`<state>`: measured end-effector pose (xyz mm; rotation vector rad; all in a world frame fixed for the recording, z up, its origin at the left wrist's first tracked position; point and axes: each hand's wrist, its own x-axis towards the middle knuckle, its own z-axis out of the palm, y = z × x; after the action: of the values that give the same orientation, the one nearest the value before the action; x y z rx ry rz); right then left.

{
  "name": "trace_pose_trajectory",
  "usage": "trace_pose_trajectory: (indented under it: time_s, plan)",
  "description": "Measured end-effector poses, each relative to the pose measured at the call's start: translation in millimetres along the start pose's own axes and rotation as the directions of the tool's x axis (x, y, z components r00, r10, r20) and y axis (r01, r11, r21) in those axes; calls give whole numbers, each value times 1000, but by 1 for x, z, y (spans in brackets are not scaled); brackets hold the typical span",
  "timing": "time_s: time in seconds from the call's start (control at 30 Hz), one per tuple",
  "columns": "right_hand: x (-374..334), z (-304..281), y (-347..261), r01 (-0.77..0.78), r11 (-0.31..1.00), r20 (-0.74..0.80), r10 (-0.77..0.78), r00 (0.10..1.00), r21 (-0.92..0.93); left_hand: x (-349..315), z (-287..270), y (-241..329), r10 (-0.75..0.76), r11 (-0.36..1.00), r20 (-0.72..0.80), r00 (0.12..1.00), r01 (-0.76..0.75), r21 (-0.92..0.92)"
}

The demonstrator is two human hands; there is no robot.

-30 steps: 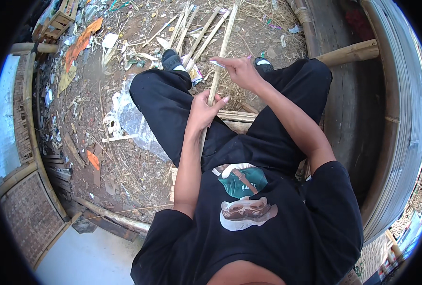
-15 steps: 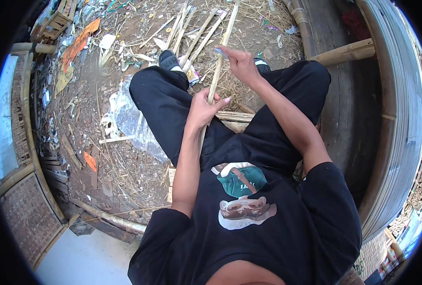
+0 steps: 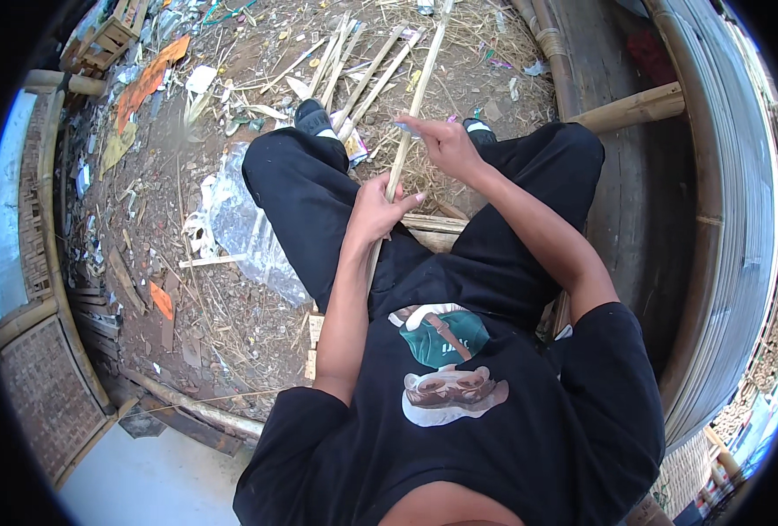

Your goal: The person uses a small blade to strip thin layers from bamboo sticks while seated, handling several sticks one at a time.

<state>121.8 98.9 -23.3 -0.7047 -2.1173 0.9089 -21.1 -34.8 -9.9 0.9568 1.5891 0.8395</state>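
A long, pale bamboo strip (image 3: 420, 88) slants from between my legs out past my feet. My left hand (image 3: 372, 210) is closed around its lower part, above my lap, with the thumb pointing right. Higher up, my right hand (image 3: 449, 147) is closed on what looks like a small knife (image 3: 403, 127), its short bluish blade lying against the strip. The knife's handle is hidden in my fingers. Several cut bamboo strips (image 3: 378, 83) lie on the ground beyond my left shoe (image 3: 315, 119).
Clear plastic sheeting (image 3: 253, 232) lies left of my left leg. Litter, shavings and an orange scrap (image 3: 151, 83) cover the dirt. A bamboo pole (image 3: 630, 110) and a bundle of long, thin strips (image 3: 739, 228) stand at the right; a wooden crate (image 3: 113, 39) sits far left.
My right hand has moved down along the strip, toward my left hand, with the knife against it. The strip's far end has swung slightly right. My left hand keeps its grip.
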Motion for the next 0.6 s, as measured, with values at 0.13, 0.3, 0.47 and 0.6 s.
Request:
trace_pose_trajectory:
  time_s: [0.13, 0.3, 0.47, 0.6]
  plan:
    - [11, -1, -1, -183, 979, -100, 174, 980, -89, -6, -3, 22, -18, 996, 40, 999, 21, -86]
    - [3, 4, 5, 24, 1000, -77, -25, 997, -11, 0, 2, 4, 93, 995, -12, 996, -93, -36]
    - [7, 3, 1, -94, 993, -110, 86, 990, -69, -4, 1, 19, 5, 996, 66, 998, 0, -85]
    - [0, 3, 10, -3, 998, -59, -2, 998, -69, -2, 5, 16, -11, 1000, 55, 998, 11, 1]
